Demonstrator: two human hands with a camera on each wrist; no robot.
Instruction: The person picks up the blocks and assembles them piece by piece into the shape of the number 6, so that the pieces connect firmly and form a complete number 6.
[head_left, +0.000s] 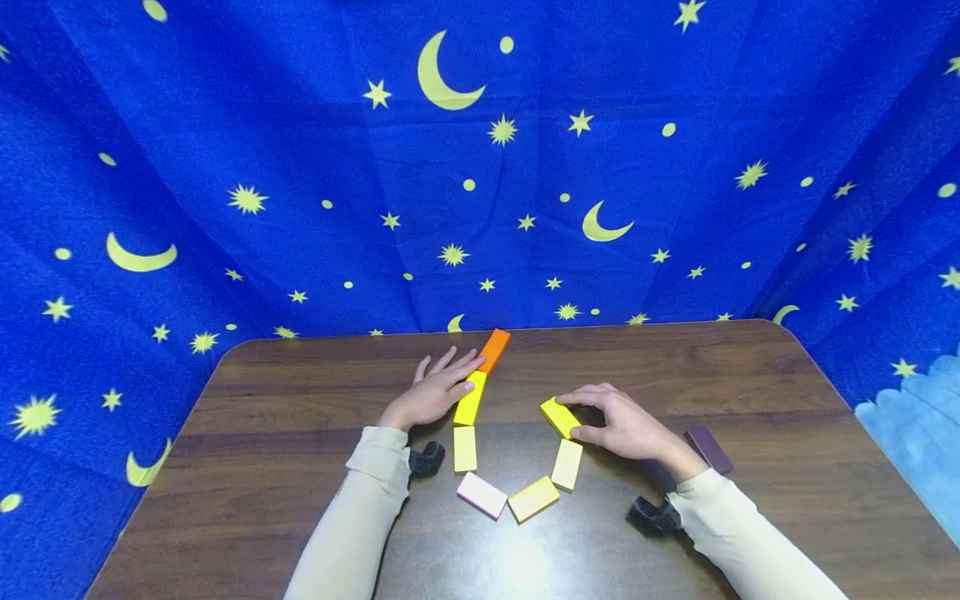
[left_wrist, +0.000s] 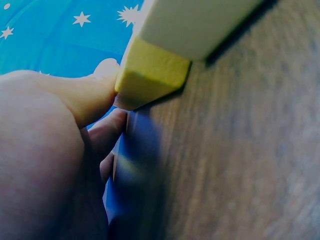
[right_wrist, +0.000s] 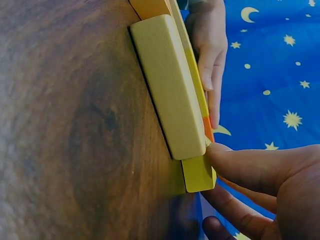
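Note:
Flat rectangular blocks lie on the table in a U-shaped row. My right hand (head_left: 628,427) pinches a bright yellow block (head_left: 558,417) at the right end, thumb at its near end and fingers at its far end. In the right wrist view that yellow block (right_wrist: 197,176) lies just beyond a cream block (right_wrist: 167,90). My left hand (head_left: 426,402) has its fingers extended at the row's left arm. Its thumb touches another yellow block (head_left: 469,402), and its fingertips reach an orange block (head_left: 494,352) at the far end. The left wrist view shows the thumb against the yellow block (left_wrist: 152,70).
Nearer in the row are a pale yellow block (head_left: 465,450), a pinkish-white block (head_left: 482,496) and a light orange-yellow block (head_left: 534,500). A dark purple block (head_left: 709,450) lies apart, beside the right wrist. A blue star-patterned cloth (head_left: 525,167) hangs behind the wooden table (head_left: 285,400).

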